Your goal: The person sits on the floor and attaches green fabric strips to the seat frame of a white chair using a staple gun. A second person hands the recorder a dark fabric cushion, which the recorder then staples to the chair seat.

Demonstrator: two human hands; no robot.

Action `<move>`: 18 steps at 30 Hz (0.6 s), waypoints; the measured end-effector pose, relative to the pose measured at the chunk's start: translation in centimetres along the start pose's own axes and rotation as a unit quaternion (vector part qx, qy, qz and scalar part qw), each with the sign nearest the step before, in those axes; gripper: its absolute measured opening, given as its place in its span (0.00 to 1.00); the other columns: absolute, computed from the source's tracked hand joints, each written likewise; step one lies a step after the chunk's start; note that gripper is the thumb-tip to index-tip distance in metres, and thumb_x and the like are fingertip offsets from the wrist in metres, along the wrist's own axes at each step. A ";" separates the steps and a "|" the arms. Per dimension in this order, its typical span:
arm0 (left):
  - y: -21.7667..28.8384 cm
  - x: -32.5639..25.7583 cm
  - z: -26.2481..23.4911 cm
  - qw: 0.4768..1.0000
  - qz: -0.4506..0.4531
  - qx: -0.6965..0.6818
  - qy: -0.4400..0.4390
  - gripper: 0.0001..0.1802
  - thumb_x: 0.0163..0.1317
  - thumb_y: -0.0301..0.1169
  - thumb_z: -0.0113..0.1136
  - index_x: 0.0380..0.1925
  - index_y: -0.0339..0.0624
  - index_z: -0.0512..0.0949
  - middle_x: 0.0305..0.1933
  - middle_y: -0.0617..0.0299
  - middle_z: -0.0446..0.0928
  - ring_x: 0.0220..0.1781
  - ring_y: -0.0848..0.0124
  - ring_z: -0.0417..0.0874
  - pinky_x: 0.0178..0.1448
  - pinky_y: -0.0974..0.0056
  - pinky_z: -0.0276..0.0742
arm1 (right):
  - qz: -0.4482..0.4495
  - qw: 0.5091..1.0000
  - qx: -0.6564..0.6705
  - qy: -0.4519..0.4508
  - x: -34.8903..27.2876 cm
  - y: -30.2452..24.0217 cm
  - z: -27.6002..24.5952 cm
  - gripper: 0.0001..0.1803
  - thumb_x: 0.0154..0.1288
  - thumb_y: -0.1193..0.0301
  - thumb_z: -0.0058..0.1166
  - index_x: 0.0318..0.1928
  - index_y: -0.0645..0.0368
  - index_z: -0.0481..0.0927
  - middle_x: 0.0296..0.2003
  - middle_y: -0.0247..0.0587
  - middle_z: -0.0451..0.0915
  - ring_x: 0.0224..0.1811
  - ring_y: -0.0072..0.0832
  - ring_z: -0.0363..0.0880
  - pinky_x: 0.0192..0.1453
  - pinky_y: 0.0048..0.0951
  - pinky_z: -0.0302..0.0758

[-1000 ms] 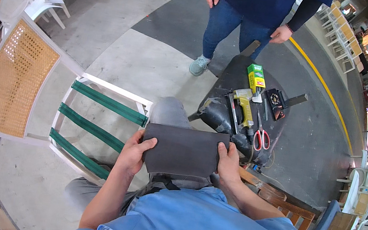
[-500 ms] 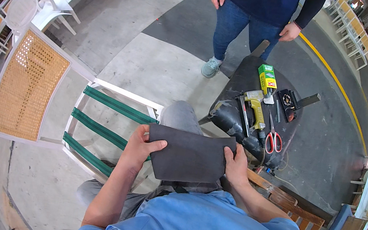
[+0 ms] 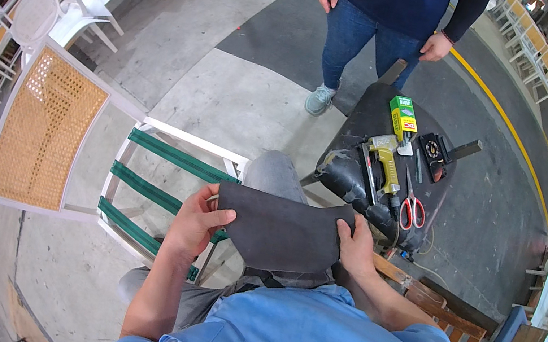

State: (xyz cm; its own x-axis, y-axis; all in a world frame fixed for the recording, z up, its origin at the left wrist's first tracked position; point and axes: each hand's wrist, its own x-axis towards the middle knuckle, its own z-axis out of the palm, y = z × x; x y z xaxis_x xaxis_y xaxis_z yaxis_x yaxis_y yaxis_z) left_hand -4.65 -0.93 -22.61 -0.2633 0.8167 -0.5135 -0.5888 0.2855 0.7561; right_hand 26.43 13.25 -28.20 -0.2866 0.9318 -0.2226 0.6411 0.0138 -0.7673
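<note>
A dark grey, flexible sheet [image 3: 281,234] hangs in front of my lap, held by its two ends. My left hand [image 3: 198,220] pinches its left edge, thumb on top and fingers behind. At the right edge my right hand [image 3: 355,245] grips it the same way. The sheet's lower edge sags and curves. Just left of my left hand lies a white chair frame [image 3: 181,134] with several green webbing straps [image 3: 146,187] across its seat opening. Its woven cane back [image 3: 50,131] points left.
Ahead to the right, a black padded seat [image 3: 365,110] carries a yellow-green staple gun [image 3: 384,162], red-handled scissors [image 3: 413,212], a green-yellow box [image 3: 402,119] and a black case [image 3: 433,152]. Another person [image 3: 364,33] stands behind it. White chairs [image 3: 81,20] crowd the left side.
My left hand has shifted slightly left, its thumb now nearer the sheet's edge. The sheet's lower left corner has curled back. The view has moved a little.
</note>
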 end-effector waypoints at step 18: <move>-3.3 0.2 -0.8 0.995 -0.016 0.081 0.065 0.24 0.70 0.29 0.66 0.63 0.52 0.73 0.42 0.61 0.79 0.39 0.76 0.78 0.38 0.69 0.74 | -0.031 0.997 0.059 0.032 -0.9 0.3 1.1 0.14 0.77 0.65 0.55 0.47 0.66 0.75 0.39 0.58 0.81 0.45 0.51 0.81 0.53 0.43 0.75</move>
State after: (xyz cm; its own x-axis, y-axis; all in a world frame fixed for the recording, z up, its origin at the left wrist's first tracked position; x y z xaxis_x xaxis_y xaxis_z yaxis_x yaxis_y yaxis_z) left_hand -3.40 -2.12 -25.57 -0.3488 0.7375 -0.5782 -0.4708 0.3956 0.7886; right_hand 26.11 12.07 -28.90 -0.2752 0.9515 -0.1373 0.5341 0.0326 -0.8448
